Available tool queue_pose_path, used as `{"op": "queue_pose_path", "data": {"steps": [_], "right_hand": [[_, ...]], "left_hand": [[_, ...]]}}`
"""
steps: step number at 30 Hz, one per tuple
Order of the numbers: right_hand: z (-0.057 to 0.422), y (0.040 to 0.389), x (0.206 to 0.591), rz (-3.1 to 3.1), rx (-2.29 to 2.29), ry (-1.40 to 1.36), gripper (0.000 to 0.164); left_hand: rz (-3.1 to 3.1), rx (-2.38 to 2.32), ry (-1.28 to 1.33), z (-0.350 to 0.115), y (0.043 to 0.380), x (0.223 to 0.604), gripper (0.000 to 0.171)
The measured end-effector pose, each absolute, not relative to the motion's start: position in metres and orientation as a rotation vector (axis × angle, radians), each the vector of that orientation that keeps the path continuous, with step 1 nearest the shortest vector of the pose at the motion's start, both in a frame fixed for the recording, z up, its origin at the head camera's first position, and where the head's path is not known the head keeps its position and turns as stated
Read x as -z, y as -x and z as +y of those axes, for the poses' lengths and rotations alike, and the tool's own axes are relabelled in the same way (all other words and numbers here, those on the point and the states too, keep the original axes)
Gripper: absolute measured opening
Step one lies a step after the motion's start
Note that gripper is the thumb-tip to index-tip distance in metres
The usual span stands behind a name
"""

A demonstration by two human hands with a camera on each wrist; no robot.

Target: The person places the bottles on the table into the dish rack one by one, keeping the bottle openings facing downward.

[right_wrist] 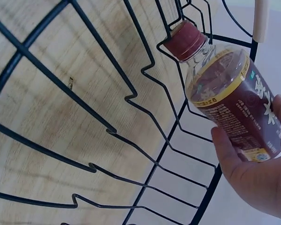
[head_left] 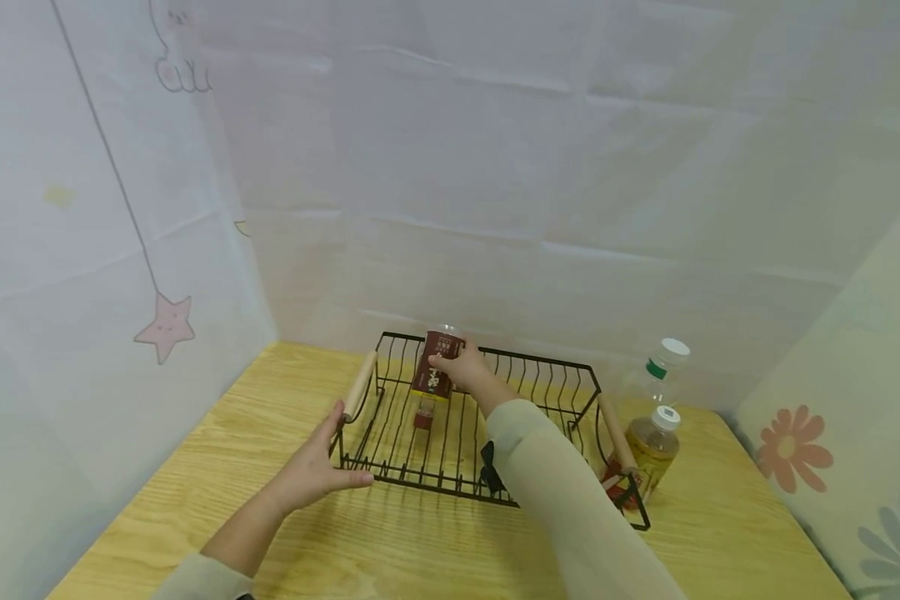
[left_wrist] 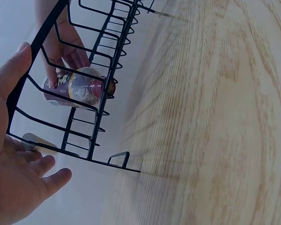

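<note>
Within a wood-handled black wire rack (head_left: 442, 487), the right hand (head_left: 471, 372) grips a maroon-labelled clear bottle (right_wrist: 236, 101) — seemingly mid-placement, lowering and release next — the left hand (head_left: 315, 471) spread at one end.

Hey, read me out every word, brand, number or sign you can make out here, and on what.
Bottle in the right hand: large white Chinese characters, one possibly "米"; nothing certain.
Same bottle, smaller rows on its label: too small and blurred.
Amber bottle, dark mark on its white cap: too small.
Clear bottle, green band: no readable print.
</note>
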State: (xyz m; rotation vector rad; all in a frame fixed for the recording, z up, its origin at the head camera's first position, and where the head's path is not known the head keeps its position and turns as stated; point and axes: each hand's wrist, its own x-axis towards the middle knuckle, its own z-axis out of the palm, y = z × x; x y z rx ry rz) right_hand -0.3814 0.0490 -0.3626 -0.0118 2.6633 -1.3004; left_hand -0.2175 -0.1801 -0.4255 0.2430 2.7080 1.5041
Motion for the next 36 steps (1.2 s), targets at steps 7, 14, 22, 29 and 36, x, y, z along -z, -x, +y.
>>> {"op": "queue_pose_path", "data": {"steps": [7, 14, 22, 29, 36], "right_hand": [[0.052, 0.383, 0.366, 2.628, 1.348, 0.020, 0.091], [0.056, 0.382, 0.364, 2.587, 1.426, 0.002, 0.089], [0.060, 0.380, 0.363, 2.553, 1.470, -0.006, 0.089], [0.064, 0.378, 0.358, 2.629, 1.375, 0.000, 0.092], [0.065, 0.374, 0.345, 2.636, 1.421, 0.035, 0.092]], "left_hand": [[2.695, -1.509, -0.255, -0.178, 0.217, 0.428, 0.127], [2.678, -1.523, -0.275, -0.176, 0.217, 0.428, 0.127], [2.672, -1.514, -0.285, -0.173, 0.218, 0.428, 0.126], [2.668, -1.499, -0.279, -0.174, 0.220, 0.427, 0.126], [2.697, -1.465, -0.269, -0.179, 0.222, 0.425, 0.126]]}}
